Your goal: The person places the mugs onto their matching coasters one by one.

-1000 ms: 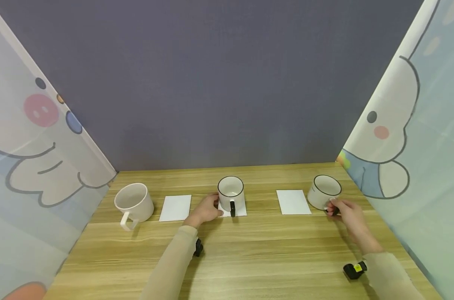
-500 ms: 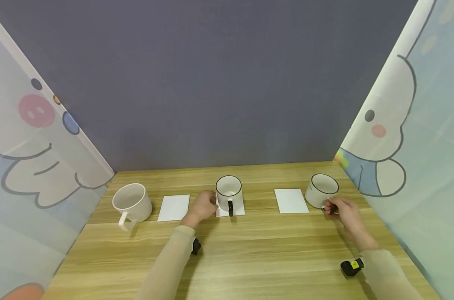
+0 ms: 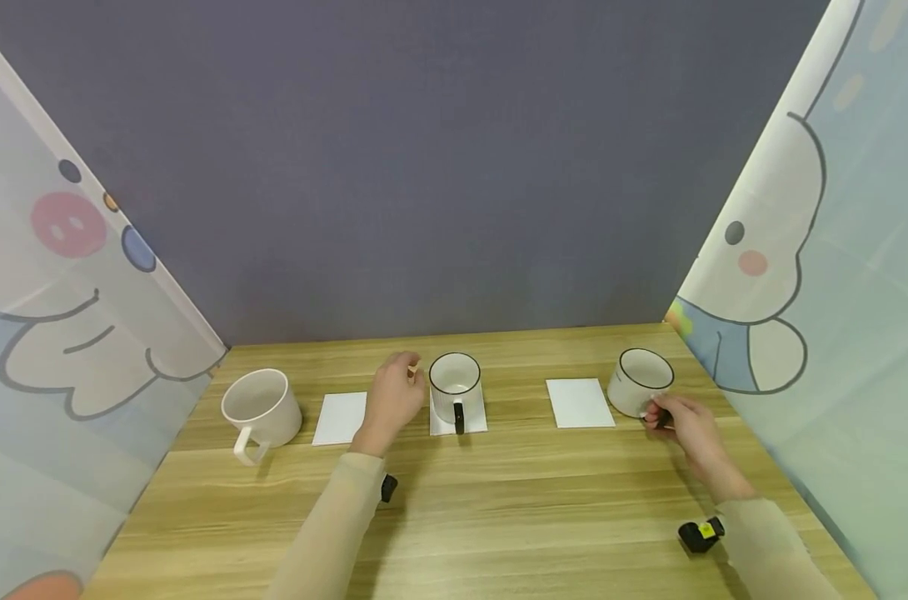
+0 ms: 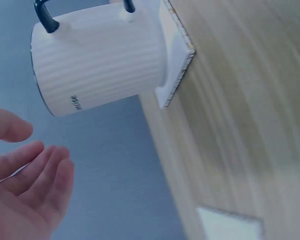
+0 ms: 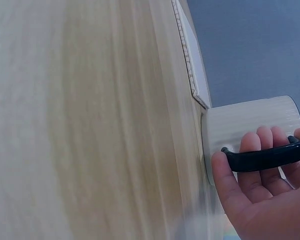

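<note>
A white mug with a black rim and black handle (image 3: 459, 419) stands upright on a square white coaster (image 3: 477, 422) at the middle of the table. My left hand (image 3: 394, 398) hovers just left of that mug, apart from it, fingers loosely bent and holding nothing. In the left wrist view the hand (image 4: 32, 187) lies beyond the rim of the mug (image 4: 102, 57). At the right stands a similar mug (image 3: 628, 396) on the bare wood, beside another coaster (image 3: 580, 403). My right hand (image 3: 694, 433) grips its black handle (image 5: 265, 158), fingers curled behind it.
A larger all-white mug (image 3: 274, 421) stands at the left, its handle toward me. Another white coaster (image 3: 337, 418), partly behind my left hand, lies beside it. A grey panel (image 3: 454, 167) closes off the back, with printed curtains (image 3: 859, 333) on both sides.
My left hand has let go beside the middle mug and moved up and slightly left. The right hand stays on the right mug's handle. The whole view has shifted slightly.
</note>
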The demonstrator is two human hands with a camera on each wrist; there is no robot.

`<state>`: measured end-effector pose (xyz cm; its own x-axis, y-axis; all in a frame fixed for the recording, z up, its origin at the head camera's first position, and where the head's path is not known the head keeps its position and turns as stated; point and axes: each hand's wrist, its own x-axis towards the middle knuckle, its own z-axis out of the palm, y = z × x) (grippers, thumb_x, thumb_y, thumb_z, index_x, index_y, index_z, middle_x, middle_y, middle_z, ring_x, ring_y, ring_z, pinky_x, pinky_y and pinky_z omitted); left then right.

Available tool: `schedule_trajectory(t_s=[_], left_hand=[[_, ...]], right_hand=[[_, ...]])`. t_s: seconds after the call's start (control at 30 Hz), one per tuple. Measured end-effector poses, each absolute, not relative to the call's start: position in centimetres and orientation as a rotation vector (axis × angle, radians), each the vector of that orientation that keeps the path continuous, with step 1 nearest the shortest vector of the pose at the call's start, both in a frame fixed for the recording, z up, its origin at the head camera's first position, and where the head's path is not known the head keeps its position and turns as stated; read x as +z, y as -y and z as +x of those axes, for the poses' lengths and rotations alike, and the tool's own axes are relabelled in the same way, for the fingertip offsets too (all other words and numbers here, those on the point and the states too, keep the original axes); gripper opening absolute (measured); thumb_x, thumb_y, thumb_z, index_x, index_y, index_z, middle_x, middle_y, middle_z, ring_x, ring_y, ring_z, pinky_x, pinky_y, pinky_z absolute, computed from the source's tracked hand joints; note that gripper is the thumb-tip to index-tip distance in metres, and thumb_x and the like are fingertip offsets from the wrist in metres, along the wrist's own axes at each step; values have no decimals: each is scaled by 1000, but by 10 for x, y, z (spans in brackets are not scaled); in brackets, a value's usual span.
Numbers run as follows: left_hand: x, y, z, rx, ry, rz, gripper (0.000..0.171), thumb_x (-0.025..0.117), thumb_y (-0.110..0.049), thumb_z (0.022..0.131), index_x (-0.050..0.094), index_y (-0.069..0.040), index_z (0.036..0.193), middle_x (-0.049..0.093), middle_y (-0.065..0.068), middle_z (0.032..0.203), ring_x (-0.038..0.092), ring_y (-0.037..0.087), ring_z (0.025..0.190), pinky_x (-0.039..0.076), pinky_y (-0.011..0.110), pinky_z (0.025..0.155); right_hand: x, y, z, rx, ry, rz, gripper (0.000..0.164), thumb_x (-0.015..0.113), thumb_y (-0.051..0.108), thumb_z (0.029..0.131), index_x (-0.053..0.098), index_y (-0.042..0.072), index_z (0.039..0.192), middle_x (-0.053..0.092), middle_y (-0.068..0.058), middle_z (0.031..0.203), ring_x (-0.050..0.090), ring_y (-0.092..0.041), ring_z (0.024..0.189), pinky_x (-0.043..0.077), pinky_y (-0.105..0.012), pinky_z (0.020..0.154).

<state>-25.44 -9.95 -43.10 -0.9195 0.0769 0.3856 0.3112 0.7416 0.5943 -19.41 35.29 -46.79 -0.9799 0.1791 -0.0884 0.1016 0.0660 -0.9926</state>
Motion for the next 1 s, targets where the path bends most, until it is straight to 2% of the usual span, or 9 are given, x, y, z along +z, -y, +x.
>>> schedule_trajectory(t_s=[0.23, 0.47, 0.77, 1.0], left_hand=[[-416, 87, -247, -729, 2474, -454, 32, 66, -19, 96, 69, 5, 117, 69, 21, 114, 66, 39, 105, 54, 51, 91], [-401, 72, -242, -700, 2494, -538, 47, 60, -33, 100, 62, 2, 132, 62, 18, 129, 57, 40, 120, 45, 54, 103], [-385, 43, -239, -740, 2501, -649, 49, 58, -34, 102, 57, -1, 138, 59, 16, 132, 58, 36, 119, 49, 52, 99], [-373, 21, -236, -833, 2536, -693, 52, 55, -38, 104, 54, -3, 142, 57, 14, 136, 55, 33, 124, 48, 48, 102]], right_hand=[[-469, -353, -194, 2057, 2271, -303, 29, 52, 17, 107, 69, -3, 94, 66, 2, 80, 66, -11, 71, 59, -29, 70], [-469, -351, -194, 2022, 2301, -303, 31, 52, 19, 108, 68, -4, 94, 67, 1, 80, 66, -11, 72, 60, -30, 72], [-467, -351, -195, 2018, 2304, -297, 31, 51, 17, 108, 68, -4, 94, 67, 1, 80, 66, -12, 71, 60, -31, 71], [-466, -351, -193, 2011, 2306, -288, 31, 51, 17, 108, 69, -4, 93, 67, 1, 80, 66, -12, 71, 60, -31, 71]])
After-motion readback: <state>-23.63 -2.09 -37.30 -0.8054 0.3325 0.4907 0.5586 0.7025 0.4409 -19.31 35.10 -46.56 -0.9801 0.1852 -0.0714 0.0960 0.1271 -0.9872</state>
